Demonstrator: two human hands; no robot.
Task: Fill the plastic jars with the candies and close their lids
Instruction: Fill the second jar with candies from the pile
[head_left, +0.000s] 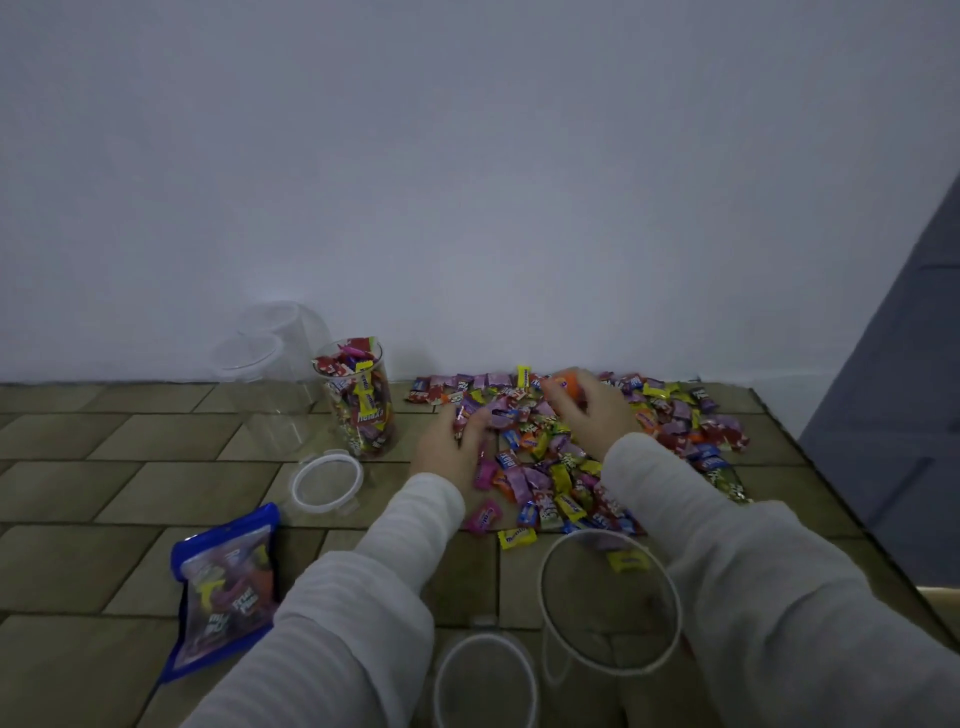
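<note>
A heap of wrapped candies (670, 415) in many colours lies on the tiled surface by the wall. My left hand (452, 441) curls its fingers round several candies at the heap's left edge. My right hand (587, 402) grips candies near the heap's middle, an orange one showing at its fingertips. An open clear plastic jar (610, 603) stands in front of the heap, with a yellow candy seen through its wall. A jar full of candies (361, 397) stands uncovered at the left. Its round lid (326, 480) lies flat in front of it.
Two empty clear jars (260, 364) stand by the wall at the left. A blue candy bag (226, 587) lies at the front left. Another clear lid or jar rim (485, 680) sits at the bottom edge. The surface ends at the right beside a grey panel (904, 415).
</note>
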